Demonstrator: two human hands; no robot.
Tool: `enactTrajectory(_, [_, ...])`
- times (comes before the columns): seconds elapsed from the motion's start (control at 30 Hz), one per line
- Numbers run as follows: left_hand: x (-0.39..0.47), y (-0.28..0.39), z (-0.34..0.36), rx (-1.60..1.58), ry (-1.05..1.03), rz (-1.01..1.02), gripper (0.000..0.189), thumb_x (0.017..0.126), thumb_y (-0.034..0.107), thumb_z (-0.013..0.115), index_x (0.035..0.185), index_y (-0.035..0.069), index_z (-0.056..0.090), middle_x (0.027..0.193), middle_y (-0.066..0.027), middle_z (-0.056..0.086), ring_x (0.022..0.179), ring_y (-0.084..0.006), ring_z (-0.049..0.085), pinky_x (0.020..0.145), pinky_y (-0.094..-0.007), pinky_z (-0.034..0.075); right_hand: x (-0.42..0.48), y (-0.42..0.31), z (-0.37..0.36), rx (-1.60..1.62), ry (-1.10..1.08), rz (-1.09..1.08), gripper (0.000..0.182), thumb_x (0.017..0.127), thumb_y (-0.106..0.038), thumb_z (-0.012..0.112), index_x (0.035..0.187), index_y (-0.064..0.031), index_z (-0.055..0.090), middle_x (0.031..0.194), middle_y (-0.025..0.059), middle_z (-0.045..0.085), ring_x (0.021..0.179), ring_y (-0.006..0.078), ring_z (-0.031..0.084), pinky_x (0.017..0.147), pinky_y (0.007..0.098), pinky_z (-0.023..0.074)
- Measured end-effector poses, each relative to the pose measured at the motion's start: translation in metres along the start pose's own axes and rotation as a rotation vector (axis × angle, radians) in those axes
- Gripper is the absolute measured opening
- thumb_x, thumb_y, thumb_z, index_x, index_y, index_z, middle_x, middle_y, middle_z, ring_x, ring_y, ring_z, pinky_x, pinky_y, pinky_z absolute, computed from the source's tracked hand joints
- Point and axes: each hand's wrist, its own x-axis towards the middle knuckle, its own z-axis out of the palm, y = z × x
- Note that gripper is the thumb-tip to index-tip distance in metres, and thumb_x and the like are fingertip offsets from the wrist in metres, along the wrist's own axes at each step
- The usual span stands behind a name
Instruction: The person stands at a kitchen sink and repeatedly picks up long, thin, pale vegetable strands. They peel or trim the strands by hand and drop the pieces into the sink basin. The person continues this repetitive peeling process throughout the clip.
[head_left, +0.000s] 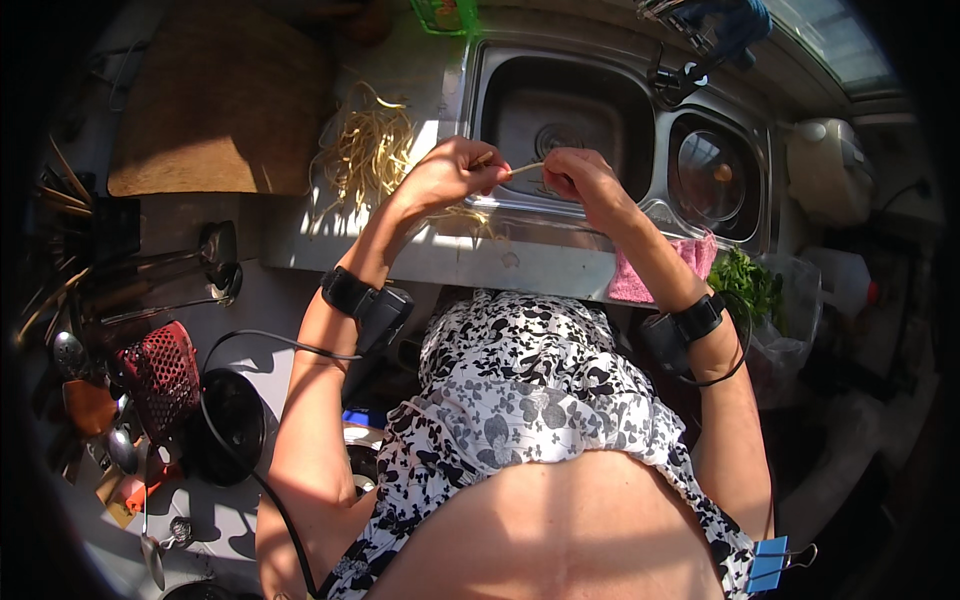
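Observation:
My left hand (454, 174) and my right hand (589, 180) are raised over the near edge of the larger bowl of a steel double sink (517, 71). Between them they pinch a thin, pale stalk (527, 169), one end in each hand. A short pale piece also shows between my left thumb and fingers. A loose heap of long, yellowish stalks (367, 154) lies on the counter left of the sink, beside my left wrist. More thin stalks (469, 217) lie at the counter's front, below my left hand. A few bits are in the sink bowl, partly hidden by my hands.
A wooden board (217, 112) is at the left, near hanging utensils (217, 255) and a red mesh basket (161, 375). A glass lid (709, 176) sits in the smaller bowl. A pink cloth (634, 274) and leafy greens (746, 281) are at the right. A faucet (675, 79) stands behind.

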Motion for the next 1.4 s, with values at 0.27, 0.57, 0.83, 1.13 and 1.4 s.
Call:
enactTrajectory(0.27, [-0.009,0.008,0.004,-0.001,0.056,-0.009,0.017,0.085,0.014,0.062,0.090,-0.001,0.067,0.068,-0.0027,0.061,0.061,-0.0082,0.054,0.058,-0.0247,0.043,0.002,0.016,-0.035,-0.049,0.332,0.020,0.018,0.079,-0.017,0.054,0.067,-0.0041,0.059,0.060,-0.0009,0.047,0.056,0.0081,0.039,0.055,0.0244,0.0329])
enactTrajectory(0.57, [0.000,-0.004,0.005,-0.102,0.076,0.014,0.018,0.088,0.017,0.061,0.093,-0.001,0.065,0.070,-0.0020,0.060,0.064,-0.0073,0.055,0.059,-0.0225,0.043,-0.027,0.090,-0.022,-0.775,-0.182,-0.016,0.021,0.079,-0.019,0.065,0.093,-0.0037,0.067,0.081,0.0144,0.066,0.073,0.0268,0.063,0.065,0.0353,0.0473])
enactTrajectory(0.83, [0.007,-0.018,0.006,-0.163,-0.035,-0.027,0.024,0.090,0.021,0.059,0.092,-0.002,0.065,0.064,-0.0001,0.056,0.060,-0.0066,0.051,0.057,-0.0210,0.040,-0.032,0.101,-0.021,-1.112,-0.246,-0.170,0.017,0.080,-0.015,0.063,0.090,-0.0015,0.063,0.084,0.0171,0.064,0.075,0.0286,0.063,0.068,0.0362,0.0489])
enactTrajectory(1.13, [0.011,-0.009,0.013,-0.206,-0.119,-0.039,0.027,0.089,0.023,0.060,0.088,-0.002,0.066,0.063,-0.0008,0.058,0.060,-0.0064,0.050,0.058,-0.0220,0.038,-0.014,-0.011,-0.004,-0.746,0.110,-0.695,0.023,0.084,-0.005,0.062,0.106,-0.0023,0.063,0.087,0.0131,0.067,0.083,0.0229,0.066,0.072,0.0312,0.0510])
enactTrajectory(1.4, [0.010,-0.002,0.000,-0.042,-0.137,-0.074,0.023,0.086,0.017,0.064,0.093,-0.004,0.066,0.073,-0.0039,0.064,0.067,-0.0090,0.056,0.065,-0.0243,0.045,-0.013,-0.012,-0.011,-0.832,-0.005,-0.521,0.016,0.081,-0.004,0.064,0.097,-0.0010,0.066,0.083,0.0128,0.066,0.075,0.0221,0.066,0.067,0.0298,0.0516])
